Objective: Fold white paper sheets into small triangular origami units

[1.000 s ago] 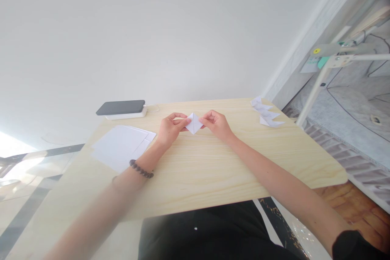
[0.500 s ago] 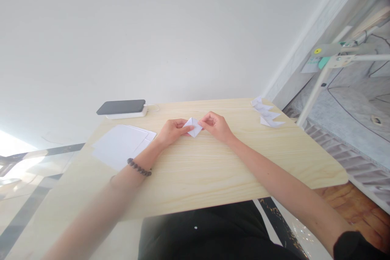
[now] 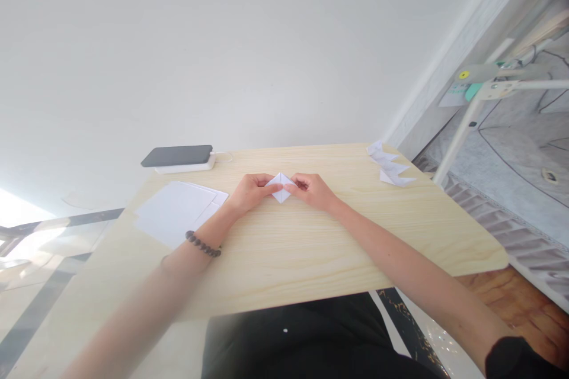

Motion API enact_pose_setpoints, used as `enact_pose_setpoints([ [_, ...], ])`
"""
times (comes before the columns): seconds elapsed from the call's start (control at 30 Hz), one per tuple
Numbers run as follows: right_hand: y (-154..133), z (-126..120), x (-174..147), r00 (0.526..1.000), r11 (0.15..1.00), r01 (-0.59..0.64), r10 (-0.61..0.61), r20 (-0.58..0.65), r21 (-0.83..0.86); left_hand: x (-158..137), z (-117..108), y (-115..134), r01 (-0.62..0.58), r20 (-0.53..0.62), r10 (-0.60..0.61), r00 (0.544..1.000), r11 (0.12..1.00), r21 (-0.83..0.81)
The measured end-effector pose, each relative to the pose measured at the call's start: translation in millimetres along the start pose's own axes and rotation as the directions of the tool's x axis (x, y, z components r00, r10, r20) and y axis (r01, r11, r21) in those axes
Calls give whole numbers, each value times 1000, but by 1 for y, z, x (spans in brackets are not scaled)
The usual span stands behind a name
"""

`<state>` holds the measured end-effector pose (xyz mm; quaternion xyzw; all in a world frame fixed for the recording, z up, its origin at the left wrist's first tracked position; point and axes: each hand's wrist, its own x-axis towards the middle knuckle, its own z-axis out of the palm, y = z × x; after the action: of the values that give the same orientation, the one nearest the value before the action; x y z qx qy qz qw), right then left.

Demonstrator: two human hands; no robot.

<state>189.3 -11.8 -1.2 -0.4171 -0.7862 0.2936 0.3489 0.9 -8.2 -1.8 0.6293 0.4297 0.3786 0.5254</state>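
A: What's being held?

B: The left hand [image 3: 251, 193] and right hand [image 3: 313, 191] are pinching opposite sides of the folded white paper [image 3: 281, 195], thumbs [image 3: 273, 189] pressing on top; it's sitting between them over the table [image 3: 284, 254], whether touching I can't tell

A: How is it likely handling?

B: Probably feather-light, stiffening along its folds, creasing easily; those side corners are offering the best grip, gently

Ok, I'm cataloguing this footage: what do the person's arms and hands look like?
The left hand is ungloved, with a dark, round-beaded bracelet at its wrist. The right hand is ungloved too; a black sleeve shows on that side.
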Motion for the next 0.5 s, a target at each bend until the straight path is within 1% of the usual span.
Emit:
enact_pose_setpoints([
  [0.27, -1, -1, 0, 1000, 1000, 13, -13, 7, -10, -1, 1, 0, -7, 9, 7, 1000, 1000, 20],
  [0.5, -2, -1, 0, 1000, 1000, -3, 4, 12, -12, -2, 2, 3, 6, -5, -6, 1000, 1000, 22],
])
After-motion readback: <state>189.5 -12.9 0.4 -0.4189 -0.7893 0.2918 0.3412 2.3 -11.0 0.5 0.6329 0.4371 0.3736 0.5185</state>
